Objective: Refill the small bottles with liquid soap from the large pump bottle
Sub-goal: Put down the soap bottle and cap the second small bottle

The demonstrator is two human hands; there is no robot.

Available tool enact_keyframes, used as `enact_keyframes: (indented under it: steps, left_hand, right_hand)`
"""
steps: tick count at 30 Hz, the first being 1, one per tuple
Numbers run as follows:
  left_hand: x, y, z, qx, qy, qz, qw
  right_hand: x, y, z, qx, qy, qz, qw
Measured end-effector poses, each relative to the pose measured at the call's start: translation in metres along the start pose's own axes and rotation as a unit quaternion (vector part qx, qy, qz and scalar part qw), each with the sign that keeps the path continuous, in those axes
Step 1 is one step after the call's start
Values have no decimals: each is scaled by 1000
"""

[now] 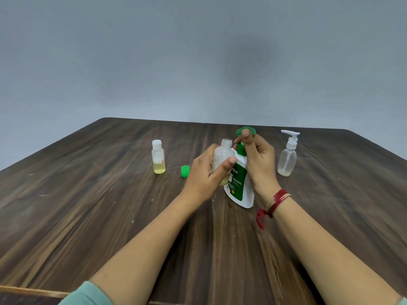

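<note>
Hands | left hand (pixel 206 172) fingers wrap open small bottle (pixel 222 158) beside pump bottle (pixel 240 183) to catch soap | right hand (pixel 256 155) fingertip presses pump head (pixel 246 131)

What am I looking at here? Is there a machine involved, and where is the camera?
No machine: these are a person's two bare hands, filmed by one wide-angle camera worn on the head, looking forward and down. That is why both forearms reach in from the bottom edge.

The surface is a dark wooden table. The left hand holds a small clear bottle with its cap off, right beside the nozzle of a large white soap bottle. The right hand grips its green pump, with one fingertip on the pump's top. A red thread is tied round that wrist.

Standing apart on the table: a loose green cap, a small capped bottle partly filled with yellowish liquid, and a clear pump bottle, nearly empty.
</note>
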State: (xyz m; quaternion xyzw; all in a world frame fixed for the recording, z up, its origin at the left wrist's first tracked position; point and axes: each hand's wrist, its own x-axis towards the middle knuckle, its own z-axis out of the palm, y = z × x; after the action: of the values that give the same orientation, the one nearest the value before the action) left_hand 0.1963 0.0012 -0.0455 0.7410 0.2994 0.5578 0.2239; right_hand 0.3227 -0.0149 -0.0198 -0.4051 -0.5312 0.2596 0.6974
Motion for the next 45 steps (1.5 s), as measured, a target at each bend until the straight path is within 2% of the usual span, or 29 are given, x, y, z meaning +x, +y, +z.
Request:
enact_keyframes:
  steps: [11, 24, 29, 36, 45]
  left_hand:
    - [2, -2, 3, 0, -5, -7, 1000]
    - [2, -1, 3, 14, 6, -12, 1000]
    - [2, 0, 3, 24, 11, 0, 1000]
    - [2, 3, 3, 23, 22, 7, 999]
    - [2, 0, 3, 26, 23, -4, 999]
  right_hand:
    - [-3, -3, 0, -11, 1, -21, 1000]
    - [1, 8, -11, -123, 22, -148, 981]
    - [-2, 12, -10, -138, 21, -157, 978]
    - [-3, 13, -8, -157, -29, -159, 974]
    - [-6, 12, -9, -201, -32, -184, 962]
